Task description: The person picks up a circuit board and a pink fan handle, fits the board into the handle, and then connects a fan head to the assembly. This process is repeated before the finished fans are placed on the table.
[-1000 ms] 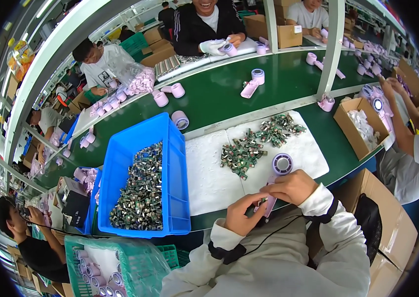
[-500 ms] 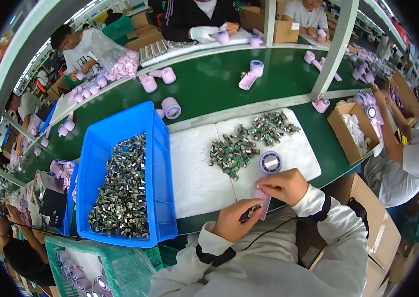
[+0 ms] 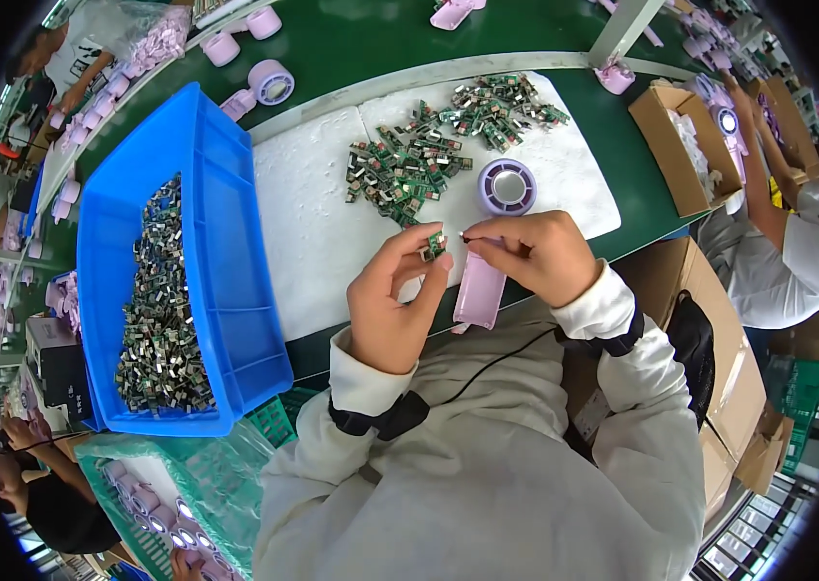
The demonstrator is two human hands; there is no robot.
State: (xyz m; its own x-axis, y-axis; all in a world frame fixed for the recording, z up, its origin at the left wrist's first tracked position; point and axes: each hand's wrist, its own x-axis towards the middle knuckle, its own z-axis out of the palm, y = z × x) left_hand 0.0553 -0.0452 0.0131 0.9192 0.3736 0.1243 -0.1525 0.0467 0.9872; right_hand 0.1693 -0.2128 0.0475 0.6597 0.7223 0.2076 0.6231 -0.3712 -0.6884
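Observation:
My left hand [image 3: 392, 302] is closed, pinching a small green circuit board [image 3: 433, 246] between thumb and fingers. Just right of it, my right hand [image 3: 547, 259] is closed too, its fingertips on a small dark piece [image 3: 466, 238] whose kind I cannot make out. Below those fingertips lies the open pink handle [image 3: 480, 290] of a handheld fan, partly covered by my right hand. Its round purple head [image 3: 507, 187] with a silvery disc rests on the white foam sheet [image 3: 308, 218]. Several loose circuit boards [image 3: 409, 169] are heaped beyond my left hand.
A blue bin [image 3: 240, 242] full of circuit boards stands at left. Below it is a green crate with plastic film [image 3: 225, 489] and fan parts. The green conveyor [image 3: 361, 48] runs behind. At right are a cardboard box [image 3: 676, 160] and a co-worker's arm [image 3: 758, 155].
The view has tilted down, so the bench sits higher and further left. My left hand has moved from the handle's lower end to beside its upper part, and shows the circuit board plainly.

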